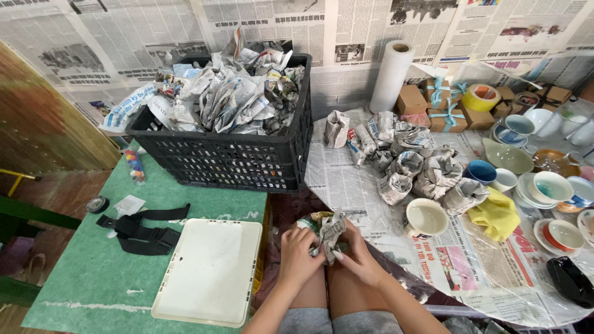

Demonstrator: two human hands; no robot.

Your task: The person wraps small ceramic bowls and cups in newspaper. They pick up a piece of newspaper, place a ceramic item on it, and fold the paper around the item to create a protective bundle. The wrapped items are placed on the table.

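Crumpled newspaper bundle is being pinched between both grips over the lap, left hand and right hand equally close; a white mug is standing rightward.

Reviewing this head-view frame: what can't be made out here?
- What is inside the newspaper bundle: the paper and both the left hand and right hand cover it.
- Contents of the wrapped bundles on the table: hidden by newspaper.
- Bottom of the black crate: buried under crumpled paper.
- Black object at the right edge: cut off, kind unclear.
- Small items by the strap: too small.
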